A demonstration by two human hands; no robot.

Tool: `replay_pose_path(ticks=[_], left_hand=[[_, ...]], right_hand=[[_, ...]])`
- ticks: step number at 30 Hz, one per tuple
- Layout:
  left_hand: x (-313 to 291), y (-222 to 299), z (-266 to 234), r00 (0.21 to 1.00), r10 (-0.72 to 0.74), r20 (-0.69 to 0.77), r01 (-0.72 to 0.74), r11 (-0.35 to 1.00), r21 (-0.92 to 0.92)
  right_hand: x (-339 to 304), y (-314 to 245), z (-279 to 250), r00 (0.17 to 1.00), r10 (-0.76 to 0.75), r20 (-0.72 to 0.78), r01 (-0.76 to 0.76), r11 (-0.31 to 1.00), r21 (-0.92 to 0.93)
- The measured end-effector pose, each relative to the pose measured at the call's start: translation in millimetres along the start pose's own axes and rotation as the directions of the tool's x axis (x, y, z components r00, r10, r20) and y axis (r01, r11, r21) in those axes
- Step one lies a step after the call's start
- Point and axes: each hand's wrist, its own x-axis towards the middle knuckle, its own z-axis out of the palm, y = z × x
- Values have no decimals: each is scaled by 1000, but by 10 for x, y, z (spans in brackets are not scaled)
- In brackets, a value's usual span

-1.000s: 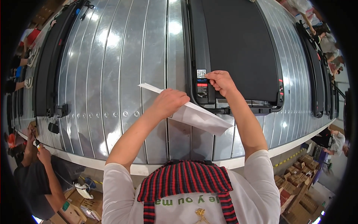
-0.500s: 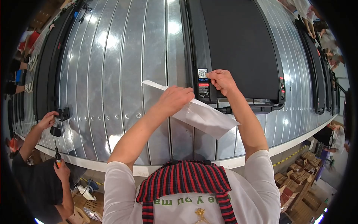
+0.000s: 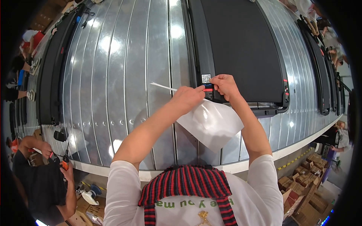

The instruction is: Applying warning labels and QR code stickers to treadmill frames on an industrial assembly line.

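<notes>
As left hand (image 3: 188, 99) nears label (image 3: 206, 83), both flank it | left fingers grip white sheet (image 3: 215, 123) | right hand (image 3: 226, 86) pinched at label's edge

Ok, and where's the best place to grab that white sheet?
Pinch the white sheet by its bottom corner, coming from the near side. That thin flap juts toward you, clear of the left hand, so it likely offers the easiest hold.
</notes>
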Motion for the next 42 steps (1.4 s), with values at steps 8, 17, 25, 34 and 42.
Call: replay_pose_path(ticks=[8, 17, 25, 34, 42], left_hand=[[58, 136, 181, 969, -204, 141, 219, 971, -99], [-1209, 492, -221, 989, -138, 62, 130, 985, 111], [-2869, 1521, -525, 881, -466, -82, 419, 849, -321], [-4115, 1743, -482, 728, -646, -230, 488, 724, -488], [-5544, 1519, -678, 575, -746, -335, 429, 624, -653]], right_hand=[[-236, -26, 191, 831, -546, -102, 205, 471, -858], [-361, 399, 263, 511, -770, 383, 583, -17, -813], [-346, 498, 407, 531, -772, 350, 400, -135, -906], [-774, 586, 1394, 733, -625, 268, 462, 168, -871], [-2219, 1397, 3613, 465, -368, 805, 839, 473, -268]])
